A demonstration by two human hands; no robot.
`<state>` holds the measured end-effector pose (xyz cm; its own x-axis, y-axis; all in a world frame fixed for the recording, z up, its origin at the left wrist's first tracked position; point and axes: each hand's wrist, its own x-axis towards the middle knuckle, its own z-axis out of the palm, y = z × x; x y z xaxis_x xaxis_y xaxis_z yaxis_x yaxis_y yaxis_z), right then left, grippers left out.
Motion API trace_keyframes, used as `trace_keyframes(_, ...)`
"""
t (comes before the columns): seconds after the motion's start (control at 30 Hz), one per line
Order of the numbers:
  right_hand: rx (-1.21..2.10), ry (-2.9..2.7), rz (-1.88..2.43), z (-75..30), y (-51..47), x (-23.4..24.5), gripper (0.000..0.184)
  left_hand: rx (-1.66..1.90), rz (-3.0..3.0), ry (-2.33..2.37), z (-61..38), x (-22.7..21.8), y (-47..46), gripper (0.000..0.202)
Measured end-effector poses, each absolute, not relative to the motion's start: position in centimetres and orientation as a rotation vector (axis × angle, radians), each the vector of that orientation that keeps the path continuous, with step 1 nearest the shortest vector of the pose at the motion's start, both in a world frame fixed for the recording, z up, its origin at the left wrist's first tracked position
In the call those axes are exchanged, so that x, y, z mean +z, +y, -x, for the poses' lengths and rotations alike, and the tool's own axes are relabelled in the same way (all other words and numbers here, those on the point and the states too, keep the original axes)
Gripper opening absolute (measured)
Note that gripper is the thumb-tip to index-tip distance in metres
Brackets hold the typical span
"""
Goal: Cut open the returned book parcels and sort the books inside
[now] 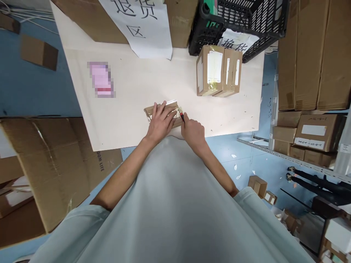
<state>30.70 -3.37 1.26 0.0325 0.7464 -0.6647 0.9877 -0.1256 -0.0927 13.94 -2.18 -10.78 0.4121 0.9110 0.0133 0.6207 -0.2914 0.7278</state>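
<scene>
A small, flat cardboard box wrapped in shiny tape lies at the table's near edge, in front of my body. My left hand rests on top of it with fingers stretched out and spread, covering its middle. At the box's right end, my right hand is closed around a small red and black tool, which looks like a box cutter. Its tip is at the taped end of the box; the blade itself is too small to make out.
Taped cardboard boxes stand together on the white table, near a black plastic crate. A pixelated pink item lies at the left. A large carton with a paper sign is at the back. Someone's legs show at right.
</scene>
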Motion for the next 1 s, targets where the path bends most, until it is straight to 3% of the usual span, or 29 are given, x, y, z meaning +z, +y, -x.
trace_keyframes(0.47,-0.827,1.799,-1.923,-30.1,-2.8,1.2,0.061,0.593,-2.05,1.339,-13.5,-11.3,-2.8,0.043)
trace_keyframes(0.8,-0.925,1.694,-1.815,-31.4,-4.1,2.2,0.044,0.54,-2.093,1.351,-14.1,-11.6,-3.4,0.043)
trace_keyframes(1.0,-1.002,1.733,-1.832,-33.5,-6.2,3.2,0.051,0.548,-2.133,1.388,-13.0,-11.9,-3.2,0.042)
